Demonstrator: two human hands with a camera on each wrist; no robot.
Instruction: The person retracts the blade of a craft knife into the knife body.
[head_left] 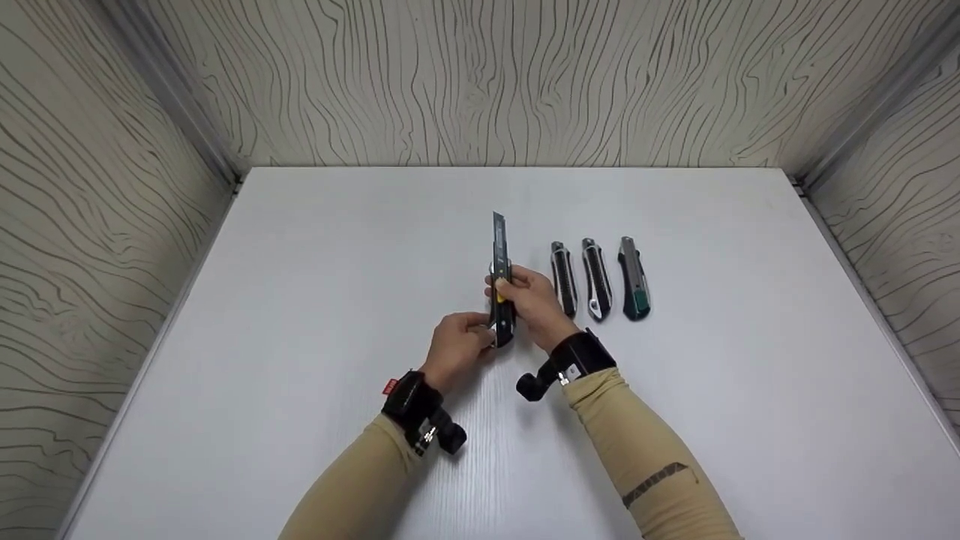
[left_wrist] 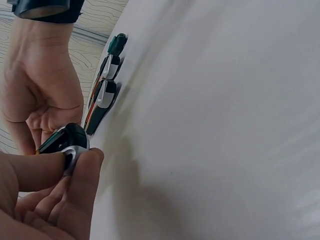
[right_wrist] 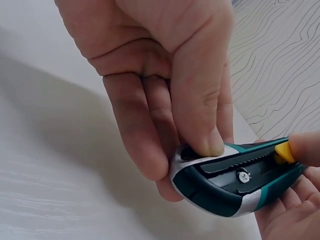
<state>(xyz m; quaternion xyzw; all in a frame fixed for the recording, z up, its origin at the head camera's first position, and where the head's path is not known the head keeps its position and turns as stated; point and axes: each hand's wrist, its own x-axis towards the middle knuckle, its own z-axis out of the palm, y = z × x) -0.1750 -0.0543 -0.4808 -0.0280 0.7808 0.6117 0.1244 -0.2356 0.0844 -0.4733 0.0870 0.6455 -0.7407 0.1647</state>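
A box cutter (head_left: 504, 324) is held between both hands over the table, its long blade (head_left: 499, 231) out and pointing toward the back wall. My right hand (head_left: 538, 306) grips the handle, its thumb on the yellow slider (right_wrist: 284, 152). At the tail end, my left hand (head_left: 456, 346) pinches the silver-rimmed butt between thumb and fingers. Seen from the right wrist, the handle (right_wrist: 215, 200) is dark green with silver and teal trim, and a screw shows in its slot.
Three more box cutters lie side by side right of my hands: a black one (head_left: 564, 281) nearest, a second black one (head_left: 598, 281), then a silver and green one (head_left: 632, 277). The white table (head_left: 300, 262) meets wood-patterned walls (head_left: 480, 82) at the back and sides.
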